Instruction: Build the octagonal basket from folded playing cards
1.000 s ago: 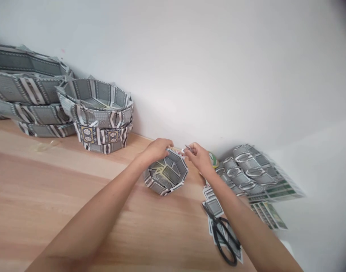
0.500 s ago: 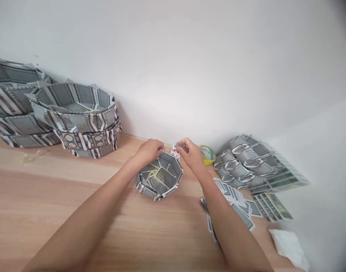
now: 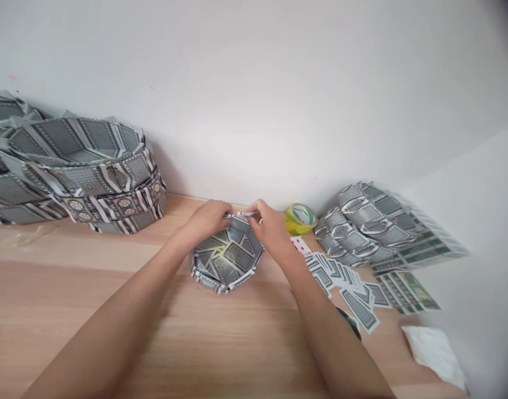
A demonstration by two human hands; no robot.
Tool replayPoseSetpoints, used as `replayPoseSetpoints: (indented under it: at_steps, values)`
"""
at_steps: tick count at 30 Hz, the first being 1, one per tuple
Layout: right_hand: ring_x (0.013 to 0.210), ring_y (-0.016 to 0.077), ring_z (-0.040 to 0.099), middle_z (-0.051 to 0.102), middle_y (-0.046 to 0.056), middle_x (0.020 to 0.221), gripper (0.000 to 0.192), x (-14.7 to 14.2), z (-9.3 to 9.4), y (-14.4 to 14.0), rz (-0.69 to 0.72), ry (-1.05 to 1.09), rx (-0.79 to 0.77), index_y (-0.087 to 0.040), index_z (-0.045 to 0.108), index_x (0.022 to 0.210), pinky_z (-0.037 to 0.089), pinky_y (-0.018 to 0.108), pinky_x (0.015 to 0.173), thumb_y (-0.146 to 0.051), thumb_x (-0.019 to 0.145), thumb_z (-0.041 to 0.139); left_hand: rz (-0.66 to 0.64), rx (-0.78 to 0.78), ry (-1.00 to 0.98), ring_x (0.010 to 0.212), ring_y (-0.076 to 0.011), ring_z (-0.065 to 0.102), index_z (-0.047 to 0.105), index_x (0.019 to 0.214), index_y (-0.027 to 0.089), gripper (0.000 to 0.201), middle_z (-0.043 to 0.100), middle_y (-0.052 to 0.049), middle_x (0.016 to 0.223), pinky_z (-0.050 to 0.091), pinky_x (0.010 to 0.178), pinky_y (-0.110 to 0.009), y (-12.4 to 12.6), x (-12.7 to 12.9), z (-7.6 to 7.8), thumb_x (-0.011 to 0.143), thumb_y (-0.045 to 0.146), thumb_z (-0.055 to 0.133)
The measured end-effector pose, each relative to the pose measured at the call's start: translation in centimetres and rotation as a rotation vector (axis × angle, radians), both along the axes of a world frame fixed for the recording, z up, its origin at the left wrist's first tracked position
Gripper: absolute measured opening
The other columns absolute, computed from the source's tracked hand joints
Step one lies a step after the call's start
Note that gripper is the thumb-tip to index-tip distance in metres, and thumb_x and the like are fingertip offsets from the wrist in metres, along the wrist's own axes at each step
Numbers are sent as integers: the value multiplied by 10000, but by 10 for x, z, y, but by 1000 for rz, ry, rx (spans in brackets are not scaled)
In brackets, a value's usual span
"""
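Note:
A small bowl (image 3: 226, 259) folded from grey-backed playing cards sits on the wooden table (image 3: 71, 310) near the wall. My left hand (image 3: 206, 218) grips the bowl's far rim. My right hand (image 3: 270, 226) pinches a folded card (image 3: 242, 214) flat against that same rim, right beside the left fingers. Both hands meet at the back edge of the bowl.
Stacks of larger card bowls (image 3: 87, 172) stand at the back left. A yellow-green tape roll (image 3: 299, 218), loose cards (image 3: 345, 280), folded card pieces (image 3: 362, 224), printed sheets (image 3: 415, 288) and a white tissue (image 3: 434, 352) lie to the right. Dark scissors (image 3: 350, 322) peek from under my right forearm.
My right hand has brought the card from beside the bowl onto its far rim, closing up against the left hand. The view has shifted right and down.

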State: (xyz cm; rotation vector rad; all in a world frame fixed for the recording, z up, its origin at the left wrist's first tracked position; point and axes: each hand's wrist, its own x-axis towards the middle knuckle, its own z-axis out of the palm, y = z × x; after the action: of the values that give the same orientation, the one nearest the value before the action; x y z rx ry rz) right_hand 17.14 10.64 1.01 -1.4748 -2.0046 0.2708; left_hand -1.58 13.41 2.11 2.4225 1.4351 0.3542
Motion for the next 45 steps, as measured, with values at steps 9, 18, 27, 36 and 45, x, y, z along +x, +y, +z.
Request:
replayPoseSetpoints:
  at_steps: [9, 18, 27, 36, 45]
  values:
    - [641, 128, 546, 637, -36, 726, 90, -5, 11, -6, 55, 88, -43, -233, 603, 855, 375, 220, 617, -215, 828, 519, -53, -141, -35, 759, -171, 629, 686, 856, 159, 270, 722, -41, 826, 413, 624, -220, 5, -26, 24, 834, 328, 477]
    - [630, 141, 497, 622, 9, 729, 82, -12, 26, 2, 86, -322, -35, -202, 567, 803, 287, 241, 578, -157, 805, 497, -86, -152, -289, 818, -146, 643, 704, 881, 161, 209, 731, -19, 859, 443, 709, -199, -2, -24, 35, 707, 231, 612]
    - [690, 167, 545, 629, 30, 773, 71, -24, 31, 12, 132, -434, -54, -199, 597, 885, 302, 254, 599, -193, 834, 549, -103, 146, -238, 681, -128, 576, 713, 758, 177, 165, 682, 1, 721, 391, 654, -219, -1, -14, 28, 745, 166, 548]
    - [755, 145, 518, 567, 9, 794, 99, -18, 30, 11, 198, -333, -29, -200, 633, 867, 340, 237, 680, -233, 885, 541, -52, 76, -236, 708, -127, 610, 711, 773, 170, 157, 704, -6, 756, 402, 657, -210, 5, -17, 20, 742, 187, 559]
    - [781, 145, 520, 587, 15, 838, 116, -20, 20, 10, 195, -216, 26, -198, 655, 853, 354, 239, 688, -216, 874, 543, -2, -97, -58, 747, -169, 641, 741, 864, 156, 213, 737, -33, 786, 420, 637, -222, 9, -25, 20, 722, 186, 585]
